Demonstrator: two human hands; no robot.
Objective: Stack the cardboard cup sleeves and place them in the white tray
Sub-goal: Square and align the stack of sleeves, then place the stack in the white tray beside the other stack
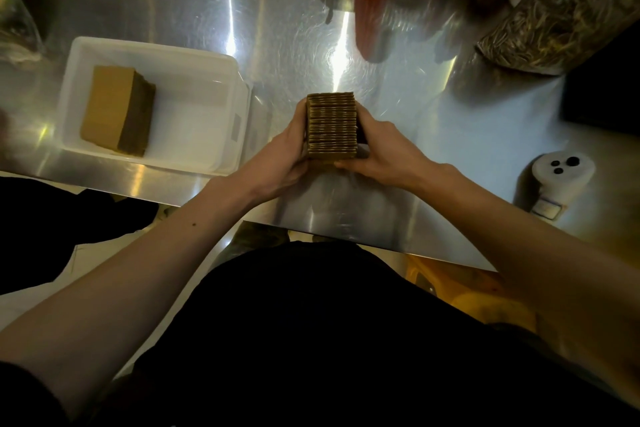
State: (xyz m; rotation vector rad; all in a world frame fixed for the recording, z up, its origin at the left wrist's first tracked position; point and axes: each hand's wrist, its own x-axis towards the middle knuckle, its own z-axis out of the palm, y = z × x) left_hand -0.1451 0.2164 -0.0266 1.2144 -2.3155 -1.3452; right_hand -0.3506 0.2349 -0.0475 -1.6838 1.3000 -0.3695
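Squaring step: left hand [289,149] and right hand [384,149] clamp brown cardboard sleeve stack [331,126] near bench [433,156] front edge. Next: carry left into white plastic tray [194,59], beside stack already there [117,107].

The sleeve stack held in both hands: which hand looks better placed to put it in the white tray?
Probably the left hand: it grips the sleeve stack on the side facing the white tray; the right hand sits farther away.
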